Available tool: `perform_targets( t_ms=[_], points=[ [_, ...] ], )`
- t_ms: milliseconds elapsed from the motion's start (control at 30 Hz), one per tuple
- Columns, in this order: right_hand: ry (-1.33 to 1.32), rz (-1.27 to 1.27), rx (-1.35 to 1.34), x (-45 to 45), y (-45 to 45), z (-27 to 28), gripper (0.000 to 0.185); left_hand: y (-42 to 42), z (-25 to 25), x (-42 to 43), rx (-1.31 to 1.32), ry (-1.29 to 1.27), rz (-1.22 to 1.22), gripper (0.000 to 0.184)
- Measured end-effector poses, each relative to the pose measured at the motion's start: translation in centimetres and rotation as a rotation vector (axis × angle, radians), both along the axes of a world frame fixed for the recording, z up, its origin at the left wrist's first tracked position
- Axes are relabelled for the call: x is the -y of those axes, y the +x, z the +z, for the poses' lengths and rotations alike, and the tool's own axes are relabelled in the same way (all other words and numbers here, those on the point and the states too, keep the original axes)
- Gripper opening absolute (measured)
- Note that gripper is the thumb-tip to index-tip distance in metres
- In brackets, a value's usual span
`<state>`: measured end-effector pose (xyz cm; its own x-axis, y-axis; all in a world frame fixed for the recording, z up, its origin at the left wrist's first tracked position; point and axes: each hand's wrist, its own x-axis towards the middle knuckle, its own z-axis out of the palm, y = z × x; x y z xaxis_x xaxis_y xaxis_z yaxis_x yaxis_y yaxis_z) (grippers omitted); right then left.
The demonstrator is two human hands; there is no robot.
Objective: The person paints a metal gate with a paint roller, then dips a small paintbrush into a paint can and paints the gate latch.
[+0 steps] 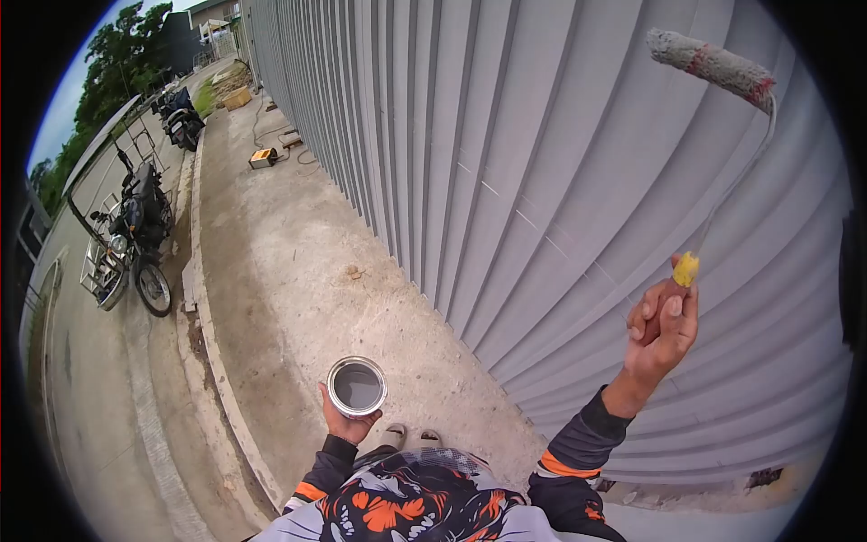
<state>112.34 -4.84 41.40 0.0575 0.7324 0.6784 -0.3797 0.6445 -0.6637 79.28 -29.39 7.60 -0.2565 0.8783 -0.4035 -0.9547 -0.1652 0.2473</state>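
Note:
My right hand (666,327) is wrapped round the handle of a paint roller (709,65), raised in front of the grey corrugated metal wall (542,181). The roller's sleeve is coated with grey paint and has reddish patches; a yellow collar tops the handle. Whether the sleeve touches the wall I cannot tell. Lower down, my left hand (343,417) grips an open, round paint can (357,386) from its side and underneath. Grey paint shows inside the can, which is held upright above the concrete walkway.
The concrete walkway (298,298) runs along the wall, with a kerb on its left. A yellow-and-black machine (263,158) with cables lies farther along it. A motorcycle with a sidecar (135,217) and another motorcycle (183,125) stand on the road side.

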Motion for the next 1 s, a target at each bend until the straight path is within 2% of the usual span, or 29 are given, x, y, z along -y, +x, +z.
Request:
perform_targets(
  t_ms=[100,133,200,267,333,400,467,667,800,967,1000],
  points=[
    [-0.246,0.204,-0.028,1.2,2.3,-10.7,0.057,1.1,1.4,1.0,0.024,-0.045,0.009,0.091],
    [-0.351,0.281,-0.062,2.5,2.3,-13.7,0.058,1.5,1.3,1.4,-0.043,-0.036,0.011,0.067],
    [-0.578,0.434,-0.066,5.6,2.4,-18.5,0.056,1.5,1.1,1.7,-0.031,-0.057,-0.035,0.068],
    [-0.797,0.515,-0.02,8.9,1.6,-21.0,0.052,2.0,1.4,1.7,-0.07,-0.1,-0.079,0.068],
    [-0.946,0.62,-0.01,11.7,0.9,-22.0,0.044,2.3,2.0,1.4,-0.04,-0.146,-0.109,0.069],
    [-0.978,0.643,0.02,13.8,0.4,-22.3,0.04,2.5,1.2,0.0,-0.069,-0.123,-0.188,0.07],
    [-0.91,0.621,0.111,15.3,0.3,-20.8,0.04,3.0,1.6,-1.2,-0.065,-0.101,-0.256,0.069],
    [-0.698,0.439,0.113,20.2,-0.8,-18.6,0.039,2.3,1.9,-1.2,-0.105,-0.019,-0.495,0.068],
    [-0.666,0.306,0.036,26.4,-1.6,-19.7,0.037,0.7,0.9,3.8,-0.111,-0.065,-0.597,0.066],
    [-0.869,0.137,-0.099,37.0,-4.9,-25.7,0.034,-4.9,-3.6,13.5,-0.099,-0.082,-0.649,0.066],
    [-0.944,0.084,-0.172,38.8,-6.2,-27.4,0.033,-6.2,-3.7,16.0,-0.082,-0.18,-0.596,0.069]
  ],
)
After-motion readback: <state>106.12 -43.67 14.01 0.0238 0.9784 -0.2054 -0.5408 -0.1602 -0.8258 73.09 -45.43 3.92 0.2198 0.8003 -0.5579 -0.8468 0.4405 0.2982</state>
